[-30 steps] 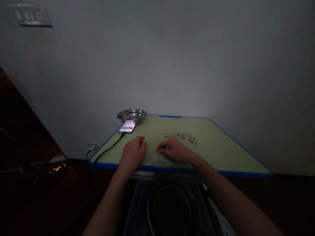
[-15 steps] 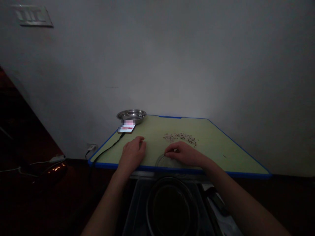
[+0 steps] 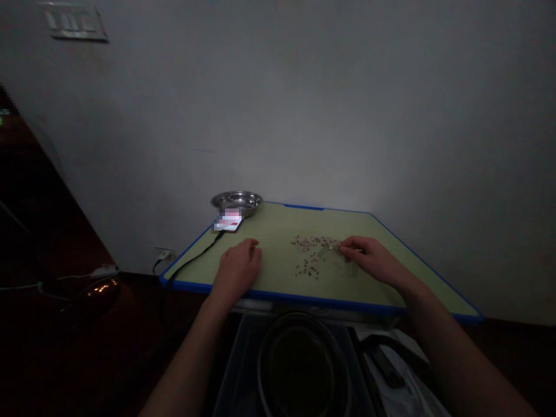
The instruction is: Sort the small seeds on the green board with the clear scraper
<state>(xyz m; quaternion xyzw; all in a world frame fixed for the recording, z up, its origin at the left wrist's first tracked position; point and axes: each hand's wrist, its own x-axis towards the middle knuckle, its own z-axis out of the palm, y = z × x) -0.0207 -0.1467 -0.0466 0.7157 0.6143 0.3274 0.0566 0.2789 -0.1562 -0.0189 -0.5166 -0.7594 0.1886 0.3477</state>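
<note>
My right hand [image 3: 369,258] pinches the edge of a clear, round-rimmed container [image 3: 329,249] just above the table. Its exact kind is hard to make out in the dim light. Small dark, bean-like bits [image 3: 315,240] lie scattered behind and left of the container. A smaller patch of these dark bits [image 3: 307,269] lies nearer the front. On the left half of the table rests my left hand [image 3: 238,263], palm down, fingers loosely bent, with nothing seen in it.
The pale green table [image 3: 273,272] has a blue edge. A steel bowl [image 3: 237,200] and a lit phone [image 3: 232,223] with a black cable [image 3: 195,259] are at the back left. Below the front edge is a dark round pan-like object [image 3: 304,365]. A wall [image 3: 304,116] stands behind.
My right hand has moved right and away from me with the clear container, from near the front edge. A front patch of dark bits now shows. My left hand stays put.
</note>
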